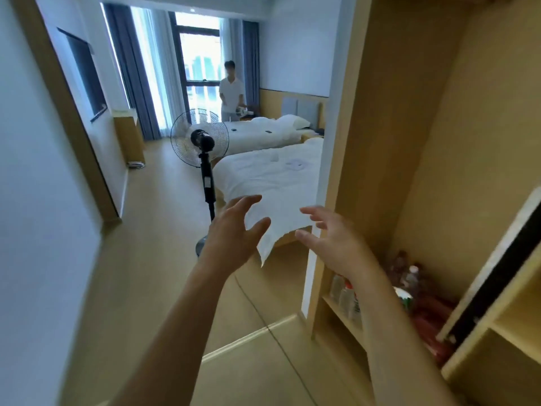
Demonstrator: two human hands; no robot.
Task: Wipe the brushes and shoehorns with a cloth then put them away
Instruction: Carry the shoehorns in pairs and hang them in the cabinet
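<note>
Both my arms reach forward at chest height. My left hand [234, 230] and my right hand [330, 238] are spread with straight fingers, palms turned toward each other. Between them hangs a white cloth [278, 227], its pointed corner drooping below my left thumb. Its left edge lies between my left thumb and fingers; I cannot tell whether either hand touches it. The cloth blends into the white bed behind it. No brush or shoehorn shows in this view.
An open wooden wardrobe [409, 142] stands at right, with bottles [347, 297] and red packets [433, 320] on its low shelf. A black standing fan [202, 142] is ahead, with two white beds [278, 171] behind it. Another person [232, 92] stands by the window.
</note>
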